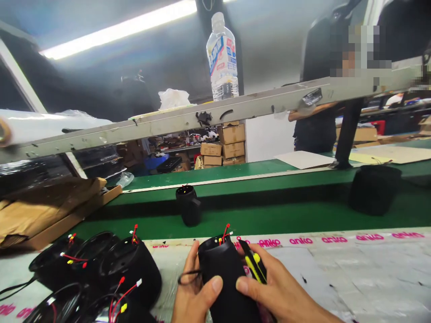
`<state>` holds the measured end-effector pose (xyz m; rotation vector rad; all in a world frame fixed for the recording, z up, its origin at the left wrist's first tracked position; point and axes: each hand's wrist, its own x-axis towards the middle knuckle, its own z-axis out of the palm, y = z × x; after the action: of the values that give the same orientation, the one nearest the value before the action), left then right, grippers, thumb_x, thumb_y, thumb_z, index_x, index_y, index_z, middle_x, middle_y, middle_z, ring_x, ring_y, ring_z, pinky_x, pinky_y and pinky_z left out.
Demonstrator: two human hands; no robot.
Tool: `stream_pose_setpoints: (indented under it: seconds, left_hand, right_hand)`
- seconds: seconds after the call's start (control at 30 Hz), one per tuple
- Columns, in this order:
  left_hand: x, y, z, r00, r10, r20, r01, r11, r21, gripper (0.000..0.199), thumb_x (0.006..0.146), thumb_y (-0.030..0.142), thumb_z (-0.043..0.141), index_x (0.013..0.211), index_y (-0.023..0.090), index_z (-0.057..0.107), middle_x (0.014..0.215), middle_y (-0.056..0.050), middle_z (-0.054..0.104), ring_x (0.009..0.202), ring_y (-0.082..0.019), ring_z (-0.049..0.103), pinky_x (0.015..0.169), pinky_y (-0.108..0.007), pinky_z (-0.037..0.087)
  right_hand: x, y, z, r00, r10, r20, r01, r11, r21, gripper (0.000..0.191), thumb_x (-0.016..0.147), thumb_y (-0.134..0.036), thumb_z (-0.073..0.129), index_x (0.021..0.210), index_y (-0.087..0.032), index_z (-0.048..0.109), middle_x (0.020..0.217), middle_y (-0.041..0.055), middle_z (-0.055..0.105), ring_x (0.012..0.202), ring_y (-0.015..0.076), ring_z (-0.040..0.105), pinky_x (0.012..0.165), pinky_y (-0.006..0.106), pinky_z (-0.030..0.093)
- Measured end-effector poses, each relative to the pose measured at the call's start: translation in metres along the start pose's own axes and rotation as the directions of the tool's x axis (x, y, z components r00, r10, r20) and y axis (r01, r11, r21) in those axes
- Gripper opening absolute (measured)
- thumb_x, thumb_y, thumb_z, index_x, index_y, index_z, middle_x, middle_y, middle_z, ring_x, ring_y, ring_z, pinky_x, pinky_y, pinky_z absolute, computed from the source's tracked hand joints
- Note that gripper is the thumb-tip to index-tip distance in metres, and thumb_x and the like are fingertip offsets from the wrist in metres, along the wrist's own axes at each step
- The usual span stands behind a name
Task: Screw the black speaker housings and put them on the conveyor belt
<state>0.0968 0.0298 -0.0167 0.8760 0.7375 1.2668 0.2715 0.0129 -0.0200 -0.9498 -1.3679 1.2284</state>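
Note:
A black cylindrical housing [224, 278], open at the top with red wires and small connectors poking out, is held upright between my two hands near the bottom centre. My left hand [197, 294] grips its left side, thumb across the front; a thin black cord loop [188, 277] hangs by those fingers. On the other side, my right hand [278, 285] presses its thumb against the housing and also holds a black-and-yellow utility knife [255, 262]. Several similar black housings [143, 273] with red wires stand together at the lower left. The bottom of the held housing is out of frame.
A green conveyor belt [235, 220] runs across, carrying a small black housing [188, 205] and a larger one [373, 190]. Above it spans a metal rail [256, 104] with a plastic bottle [222, 58]. Cardboard [50, 208] lies left. A person [314, 128] stands beyond.

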Motion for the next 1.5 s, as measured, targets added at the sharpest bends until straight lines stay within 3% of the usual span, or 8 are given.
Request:
stream_pose_setpoints:
  seconds: [0.13, 0.33, 0.5, 0.83, 0.97, 1.1, 1.3, 1.5]
  left_hand:
    - [-0.005, 0.001, 0.001, 0.996, -0.086, 0.018, 0.085, 0.995, 0.056, 0.075, 0.064, 0.052, 0.083, 0.129, 0.023, 0.059, 0.12, -0.015, 0.07, 0.12, -0.038, 0.06, 0.098, -0.046, 0.05]
    - [-0.009, 0.004, 0.0, 0.992, -0.098, 0.085, 0.095, 0.994, 0.046, 0.087, 0.067, 0.049, 0.082, 0.14, 0.018, 0.048, 0.117, -0.018, 0.07, 0.107, -0.037, 0.067, 0.091, -0.047, 0.054]
    - [-0.012, 0.0, -0.002, 0.984, -0.13, 0.118, 0.131, 0.991, 0.004, 0.093, 0.064, 0.047, 0.085, 0.143, 0.023, 0.043, 0.115, -0.017, 0.071, 0.095, -0.036, 0.071, 0.088, -0.049, 0.055]
    - [-0.006, 0.003, -0.001, 0.996, 0.001, 0.09, -0.01, 0.995, 0.095, 0.072, 0.063, 0.044, 0.085, 0.123, 0.017, 0.059, 0.112, -0.017, 0.072, 0.11, -0.036, 0.066, 0.1, -0.048, 0.048]
    - [-0.005, 0.004, -0.003, 0.999, 0.034, -0.013, -0.029, 0.963, 0.267, 0.066, 0.067, 0.045, 0.081, 0.124, 0.017, 0.06, 0.119, -0.014, 0.07, 0.112, -0.034, 0.066, 0.103, -0.045, 0.046]
    - [-0.007, 0.008, -0.006, 0.999, 0.05, -0.015, -0.04, 0.914, 0.404, 0.065, 0.071, 0.043, 0.077, 0.128, 0.019, 0.058, 0.124, -0.011, 0.069, 0.115, -0.032, 0.063, 0.105, -0.043, 0.043]
    - [-0.009, 0.011, -0.012, 1.0, -0.009, 0.007, 0.005, 0.903, 0.429, 0.065, 0.077, 0.039, 0.072, 0.136, 0.024, 0.051, 0.138, -0.008, 0.059, 0.133, -0.031, 0.048, 0.113, -0.042, 0.035]
    - [-0.008, 0.008, -0.014, 0.988, -0.045, 0.145, -0.025, 0.894, 0.447, 0.069, 0.078, 0.039, 0.07, 0.14, 0.024, 0.046, 0.141, -0.008, 0.056, 0.134, -0.03, 0.046, 0.116, -0.045, 0.029]
  right_hand:
    - [0.003, 0.0, 0.001, 1.0, -0.016, 0.018, 0.014, 0.996, 0.088, 0.057, 0.078, -0.056, 0.073, 0.12, -0.02, 0.056, 0.111, 0.0108, 0.067, 0.1, 0.0298, 0.064, 0.085, 0.041, 0.05]
    - [-0.003, 0.01, 0.004, 0.99, 0.106, 0.092, -0.109, 0.994, 0.029, 0.071, 0.077, -0.067, 0.069, 0.13, -0.023, 0.05, 0.069, -0.0001, 0.062, 0.051, 0.0165, 0.054, 0.048, 0.028, 0.044]
    - [-0.005, 0.021, 0.005, 0.974, 0.188, 0.13, -0.2, 0.976, 0.086, 0.076, 0.081, -0.07, 0.063, 0.131, -0.017, 0.04, 0.049, -0.0083, 0.049, 0.041, 0.011, 0.043, 0.04, 0.019, 0.034]
    - [-0.005, 0.017, 0.0, 0.969, 0.242, 0.046, -0.235, 0.964, -0.123, 0.062, 0.087, -0.069, 0.056, 0.119, -0.016, 0.049, 0.049, -0.0066, 0.052, 0.038, 0.0113, 0.045, 0.039, 0.02, 0.036]
    - [-0.008, 0.013, 0.0, 0.989, 0.108, -0.097, -0.134, 0.936, -0.325, 0.054, 0.091, -0.066, 0.052, 0.115, -0.018, 0.056, 0.085, 0.0057, 0.068, 0.069, 0.0206, 0.065, 0.059, 0.03, 0.052]
    - [-0.016, -0.007, -0.006, 0.988, -0.071, -0.136, -0.031, 0.778, -0.628, 0.045, 0.098, -0.055, 0.044, 0.126, -0.021, 0.053, 0.12, 0.0126, 0.065, 0.11, 0.0286, 0.061, 0.088, 0.041, 0.051]
    - [-0.026, -0.044, -0.01, 0.971, -0.139, 0.193, 0.238, 0.591, -0.771, 0.022, 0.099, -0.03, 0.043, 0.115, -0.027, 0.057, 0.097, 0.0061, 0.072, 0.084, 0.0242, 0.069, 0.075, 0.036, 0.053]
    - [-0.014, -0.034, -0.01, 0.94, -0.144, 0.311, 0.337, 0.228, -0.913, 0.011, 0.1, -0.027, 0.047, 0.102, -0.025, 0.058, 0.082, 0.0036, 0.07, 0.068, 0.0225, 0.068, 0.058, 0.031, 0.046]
